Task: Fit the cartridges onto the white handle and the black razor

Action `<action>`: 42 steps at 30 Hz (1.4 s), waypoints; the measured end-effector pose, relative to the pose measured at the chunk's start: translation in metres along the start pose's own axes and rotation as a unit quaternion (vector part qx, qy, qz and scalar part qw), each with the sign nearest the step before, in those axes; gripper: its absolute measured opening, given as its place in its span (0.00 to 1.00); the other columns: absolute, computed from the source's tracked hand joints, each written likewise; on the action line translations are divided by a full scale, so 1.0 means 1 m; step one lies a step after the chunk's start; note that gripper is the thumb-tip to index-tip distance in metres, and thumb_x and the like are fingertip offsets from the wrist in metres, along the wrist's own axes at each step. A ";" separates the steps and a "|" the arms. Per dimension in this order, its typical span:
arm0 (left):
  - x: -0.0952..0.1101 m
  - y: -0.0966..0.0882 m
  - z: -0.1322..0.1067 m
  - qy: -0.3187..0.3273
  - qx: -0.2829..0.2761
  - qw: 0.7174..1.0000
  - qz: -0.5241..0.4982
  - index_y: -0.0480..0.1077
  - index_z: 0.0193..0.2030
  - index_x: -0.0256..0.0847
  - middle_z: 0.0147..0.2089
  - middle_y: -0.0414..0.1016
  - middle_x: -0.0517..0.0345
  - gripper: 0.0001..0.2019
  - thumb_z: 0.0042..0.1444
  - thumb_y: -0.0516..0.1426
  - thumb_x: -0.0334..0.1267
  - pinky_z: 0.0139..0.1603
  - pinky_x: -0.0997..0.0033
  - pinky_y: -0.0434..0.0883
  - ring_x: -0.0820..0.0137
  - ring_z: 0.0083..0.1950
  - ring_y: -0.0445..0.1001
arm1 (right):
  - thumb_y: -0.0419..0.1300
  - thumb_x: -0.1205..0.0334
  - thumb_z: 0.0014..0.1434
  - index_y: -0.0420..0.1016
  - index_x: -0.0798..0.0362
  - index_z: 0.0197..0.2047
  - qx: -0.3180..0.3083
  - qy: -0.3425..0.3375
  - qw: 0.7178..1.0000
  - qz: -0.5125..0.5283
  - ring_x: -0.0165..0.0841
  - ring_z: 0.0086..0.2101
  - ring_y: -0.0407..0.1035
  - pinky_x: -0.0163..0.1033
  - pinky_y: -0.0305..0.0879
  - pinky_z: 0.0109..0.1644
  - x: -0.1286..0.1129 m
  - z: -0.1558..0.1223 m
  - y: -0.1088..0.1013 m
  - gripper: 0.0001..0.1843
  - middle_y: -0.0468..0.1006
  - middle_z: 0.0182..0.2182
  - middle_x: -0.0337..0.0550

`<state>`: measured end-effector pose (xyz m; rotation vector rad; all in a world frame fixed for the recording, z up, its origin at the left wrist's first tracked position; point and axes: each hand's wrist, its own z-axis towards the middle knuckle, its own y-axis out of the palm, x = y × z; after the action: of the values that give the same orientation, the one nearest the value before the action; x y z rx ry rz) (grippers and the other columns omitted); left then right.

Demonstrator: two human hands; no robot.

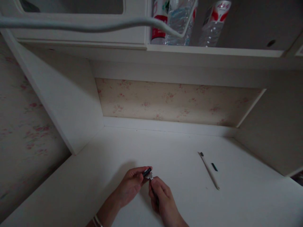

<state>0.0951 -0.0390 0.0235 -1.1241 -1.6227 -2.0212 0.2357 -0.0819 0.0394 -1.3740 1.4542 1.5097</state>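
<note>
My left hand [130, 186] pinches a small black bar-shaped piece [147, 171] between thumb and fingers. Closed around the dark handle of a tool with a silver head [149, 176], my right hand [162, 197] sits just below and to the right. The silver head, shaped like the neck of a razor, meets or nearly meets the black piece; I cannot tell whether they are joined. My fingers hide part of the handle. Both hands are over the white desk [180, 151], close together.
Right of my hands lie a slim pale stick with a dark tip [209, 171] and a short dark green strip [214, 166]. Plastic bottles [178, 23] stand on the shelf above, where a pale curved bar [82, 25] crosses in front. White side panels flank the desk.
</note>
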 end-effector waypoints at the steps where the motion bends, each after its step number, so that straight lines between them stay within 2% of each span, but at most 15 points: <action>1: 0.000 0.000 0.000 0.000 0.000 1.000 0.000 0.78 0.40 0.38 0.46 0.80 0.51 0.14 0.44 0.67 0.36 0.53 0.67 0.66 0.67 0.45 0.75 | 0.55 0.33 0.52 0.56 0.52 0.24 -0.003 -0.005 1.000 -0.001 0.20 0.15 0.43 0.29 0.37 0.16 0.001 0.001 0.000 0.28 0.53 0.16 0.27; 9: -0.002 -0.002 -0.001 0.005 -0.009 1.000 0.011 0.79 0.40 0.39 0.46 0.80 0.51 0.14 0.43 0.68 0.36 0.51 0.69 0.67 0.67 0.46 0.75 | 0.53 0.35 0.55 0.57 0.52 0.25 -0.011 -0.021 1.000 -0.016 0.20 0.15 0.42 0.29 0.35 0.16 0.006 0.003 -0.002 0.27 0.52 0.16 0.27; 16: -0.006 -0.010 0.002 0.020 -0.007 0.999 0.049 0.79 0.40 0.40 0.48 0.79 0.47 0.16 0.42 0.68 0.40 0.53 0.60 0.65 0.62 0.47 0.75 | 0.54 0.37 0.56 0.58 0.52 0.26 -0.011 -0.030 0.999 -0.033 0.20 0.16 0.41 0.29 0.36 0.17 0.006 0.004 -0.005 0.26 0.52 0.17 0.27; 23: -0.002 -0.014 0.002 0.029 -0.054 0.996 0.071 0.79 0.42 0.42 0.49 0.78 0.52 0.14 0.46 0.67 0.38 0.52 0.70 0.63 0.67 0.48 0.73 | 0.54 0.36 0.54 0.59 0.53 0.25 -0.021 -0.021 0.998 -0.061 0.20 0.15 0.42 0.29 0.36 0.16 -0.007 0.001 -0.005 0.27 0.52 0.16 0.28; 28: 0.000 -0.017 0.001 0.027 -0.078 0.993 0.088 0.78 0.42 0.44 0.51 0.77 0.52 0.13 0.47 0.66 0.39 0.52 0.69 0.63 0.67 0.49 0.72 | 0.55 0.37 0.55 0.60 0.53 0.25 -0.040 0.006 0.998 -0.053 0.20 0.15 0.42 0.29 0.35 0.15 -0.011 0.002 -0.011 0.26 0.52 0.15 0.27; 34: 0.000 -0.011 0.000 0.017 -0.068 0.996 0.061 0.79 0.41 0.43 0.48 0.78 0.53 0.14 0.44 0.67 0.39 0.50 0.70 0.65 0.68 0.46 0.73 | 0.56 0.37 0.53 0.60 0.53 0.24 -0.037 0.017 0.998 -0.038 0.20 0.14 0.42 0.29 0.34 0.15 -0.015 0.001 -0.011 0.26 0.53 0.14 0.27; 42: 0.002 -0.005 -0.001 -0.015 -0.026 0.999 0.021 0.79 0.40 0.40 0.45 0.80 0.50 0.15 0.43 0.68 0.38 0.49 0.69 0.68 0.67 0.45 0.75 | 0.56 0.35 0.51 0.60 0.53 0.24 -0.039 0.014 0.999 -0.027 0.19 0.12 0.43 0.28 0.35 0.13 -0.011 0.002 -0.008 0.27 0.54 0.14 0.27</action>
<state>0.0902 -0.0378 0.0210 -1.2034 -1.5562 -2.0390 0.2459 -0.0755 0.0471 -1.4748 1.3762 1.5336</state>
